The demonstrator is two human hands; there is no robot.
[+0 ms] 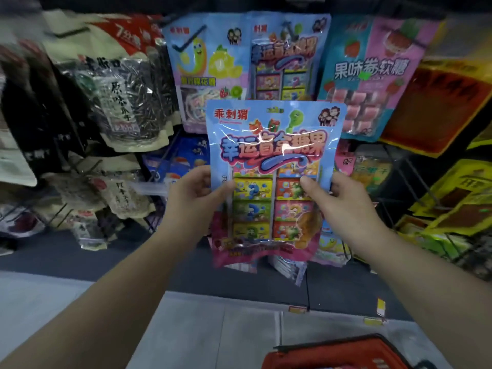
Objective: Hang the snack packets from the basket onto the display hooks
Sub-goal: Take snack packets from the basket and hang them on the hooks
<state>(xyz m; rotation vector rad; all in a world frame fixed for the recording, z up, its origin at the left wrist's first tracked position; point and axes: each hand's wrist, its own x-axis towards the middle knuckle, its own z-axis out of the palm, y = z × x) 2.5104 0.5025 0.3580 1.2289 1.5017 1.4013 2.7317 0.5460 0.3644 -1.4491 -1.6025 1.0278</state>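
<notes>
A: Obs. — both hands raised at the rack. Left hand [198,194] and right hand [336,194] each pinch a side edge of one glossy blue plastic candy packet with coloured boxes printed on it [275,179], thumbs in front, fingers behind. It is held upright just below its hanging twin packet [283,57].

B: Advice?

A: Lift level; line the top hang-hole [275,110] up with the hook before pushing on. The hook tip itself I cannot make out.

B: Count?

A: Held: one. Matching on display: one visible. Red plastic basket [338,354] on floor: one, contents unseen.
</notes>
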